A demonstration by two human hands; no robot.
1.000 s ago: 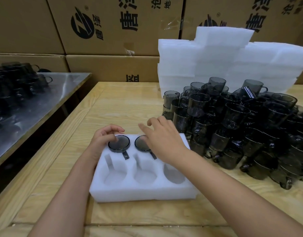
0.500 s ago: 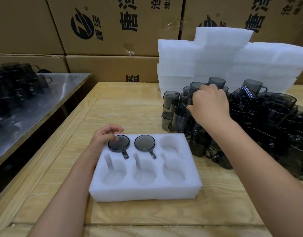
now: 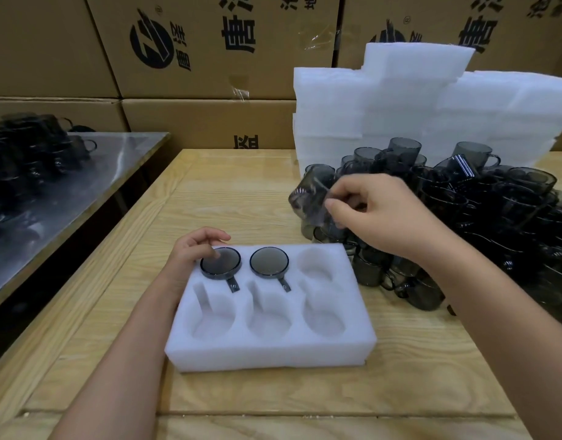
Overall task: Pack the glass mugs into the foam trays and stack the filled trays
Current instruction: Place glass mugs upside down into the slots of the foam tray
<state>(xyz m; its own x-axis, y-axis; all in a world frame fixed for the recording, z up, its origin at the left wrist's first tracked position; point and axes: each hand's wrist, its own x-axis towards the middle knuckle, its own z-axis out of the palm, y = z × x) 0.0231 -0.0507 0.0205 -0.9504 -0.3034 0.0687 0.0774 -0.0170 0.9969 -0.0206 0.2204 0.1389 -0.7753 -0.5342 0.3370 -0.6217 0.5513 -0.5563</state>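
A white foam tray with six pockets lies on the wooden table in front of me. Two smoky glass mugs sit upside down in its far row, one at the left and one in the middle; the other pockets hold nothing. My left hand rests at the tray's far left corner, fingers touching the left mug. My right hand grips a third smoky mug, tilted and blurred, in the air above the table left of the mug pile.
A stack of white foam trays stands behind the mug pile. Cardboard boxes form a wall at the back. A steel table on the left holds more dark mugs, with a gap between the tables.
My right hand left the tray, reached into the mug pile, and now lifts one mug out toward the left. The left hand has stayed on the left mug.
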